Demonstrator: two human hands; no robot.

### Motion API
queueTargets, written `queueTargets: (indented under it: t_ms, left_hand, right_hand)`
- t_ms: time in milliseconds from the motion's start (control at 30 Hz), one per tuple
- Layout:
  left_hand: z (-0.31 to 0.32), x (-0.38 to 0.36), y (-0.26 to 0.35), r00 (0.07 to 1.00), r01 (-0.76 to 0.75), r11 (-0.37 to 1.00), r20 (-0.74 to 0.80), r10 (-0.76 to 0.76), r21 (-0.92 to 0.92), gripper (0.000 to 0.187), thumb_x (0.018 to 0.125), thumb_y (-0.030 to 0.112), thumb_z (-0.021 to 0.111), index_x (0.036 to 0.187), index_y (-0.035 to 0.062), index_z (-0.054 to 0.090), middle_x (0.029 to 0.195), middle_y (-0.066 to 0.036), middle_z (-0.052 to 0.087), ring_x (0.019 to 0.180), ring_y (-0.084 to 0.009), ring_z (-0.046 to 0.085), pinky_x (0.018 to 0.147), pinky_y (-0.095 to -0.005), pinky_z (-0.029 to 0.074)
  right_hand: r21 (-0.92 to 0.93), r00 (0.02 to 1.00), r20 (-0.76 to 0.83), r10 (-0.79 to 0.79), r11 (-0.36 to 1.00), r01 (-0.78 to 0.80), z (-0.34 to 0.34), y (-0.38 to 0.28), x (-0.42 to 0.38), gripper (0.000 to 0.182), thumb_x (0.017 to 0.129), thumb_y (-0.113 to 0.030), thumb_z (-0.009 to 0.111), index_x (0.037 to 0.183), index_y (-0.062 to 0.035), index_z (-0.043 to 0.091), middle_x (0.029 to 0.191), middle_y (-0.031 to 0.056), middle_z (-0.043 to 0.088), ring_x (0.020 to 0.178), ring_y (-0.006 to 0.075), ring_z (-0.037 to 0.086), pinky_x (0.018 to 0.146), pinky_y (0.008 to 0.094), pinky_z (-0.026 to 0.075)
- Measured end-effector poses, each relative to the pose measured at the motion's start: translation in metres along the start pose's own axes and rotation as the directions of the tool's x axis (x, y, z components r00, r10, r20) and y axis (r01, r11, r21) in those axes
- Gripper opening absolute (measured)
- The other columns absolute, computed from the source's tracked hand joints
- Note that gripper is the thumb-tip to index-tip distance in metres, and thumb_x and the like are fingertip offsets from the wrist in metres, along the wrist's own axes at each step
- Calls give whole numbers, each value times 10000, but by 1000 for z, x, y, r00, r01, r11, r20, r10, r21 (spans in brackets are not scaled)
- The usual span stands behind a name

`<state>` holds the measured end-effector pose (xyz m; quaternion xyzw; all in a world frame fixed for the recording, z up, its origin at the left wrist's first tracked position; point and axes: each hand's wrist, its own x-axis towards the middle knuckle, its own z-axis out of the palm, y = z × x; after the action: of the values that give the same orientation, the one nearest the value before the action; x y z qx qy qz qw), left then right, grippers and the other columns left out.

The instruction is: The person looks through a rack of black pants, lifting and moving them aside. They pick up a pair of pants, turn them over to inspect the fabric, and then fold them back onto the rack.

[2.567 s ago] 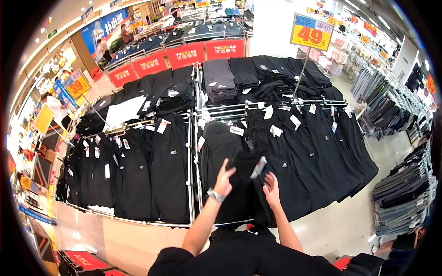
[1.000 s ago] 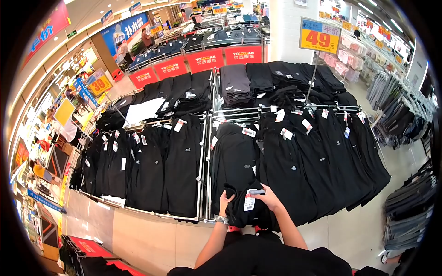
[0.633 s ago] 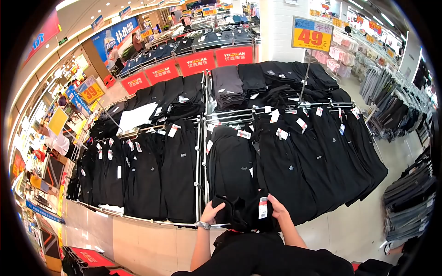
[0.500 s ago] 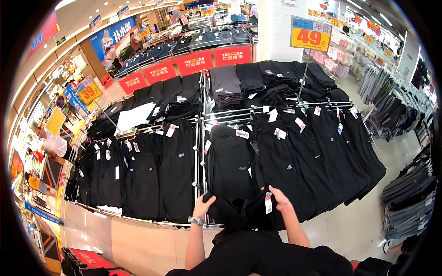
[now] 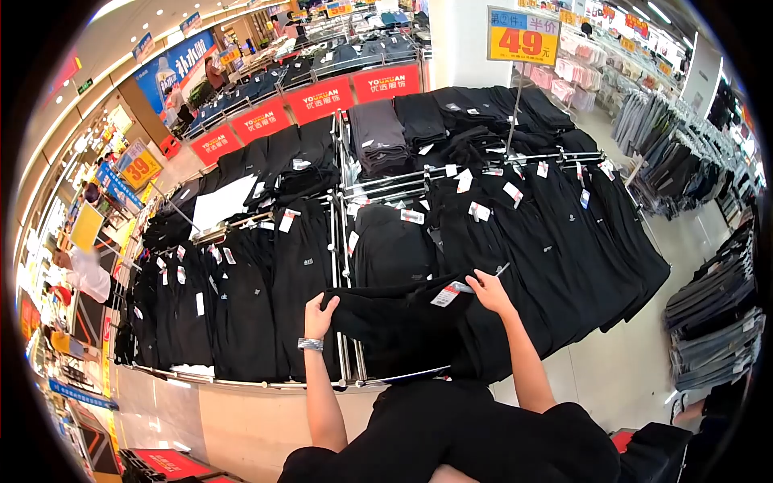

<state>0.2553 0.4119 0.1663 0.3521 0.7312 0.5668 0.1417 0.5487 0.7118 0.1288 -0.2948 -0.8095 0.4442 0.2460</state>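
Observation:
A pair of black trousers [image 5: 394, 330] is stretched by its waistband between my two hands, above the front edge of the display rack. My left hand [image 5: 320, 315] grips the left end of the waistband, with a banded watch or bracelet on the wrist. At the right end, my right hand [image 5: 489, 291] pinches the waistband beside a white and red tag [image 5: 445, 295]. Behind them lies a folded black pair [image 5: 392, 245] with its own tag. More black trousers [image 5: 555, 258] hang over the rack on the right.
Metal rails [image 5: 338, 241] divide the rack. A yellow 49 price sign [image 5: 523, 36] stands over its back, and a 39 sign [image 5: 138, 165] at the left. Hanging trousers [image 5: 708, 322] line the right side. A person in white [image 5: 88, 274] is at far left.
Both hands have risen and moved farther apart, stretching the waistband wide. The tag by my right hand has swung to lie more sideways. The view has shifted slightly.

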Motion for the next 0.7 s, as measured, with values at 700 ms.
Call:
queueTargets:
  t_ms: [700]
  left_hand:
    - [-15, -15, -91, 998, 57, 972, -16, -55, 230, 332, 876, 236, 658, 788, -72, 571, 613, -72, 558, 595, -72, 453, 532, -290, 399]
  right_hand:
    - [-33, 997, -73, -21, 999, 18, 8, -11, -13, 294, 909, -196, 595, 791, 49, 483, 559, 142, 410, 532, 96, 431, 492, 306, 358]
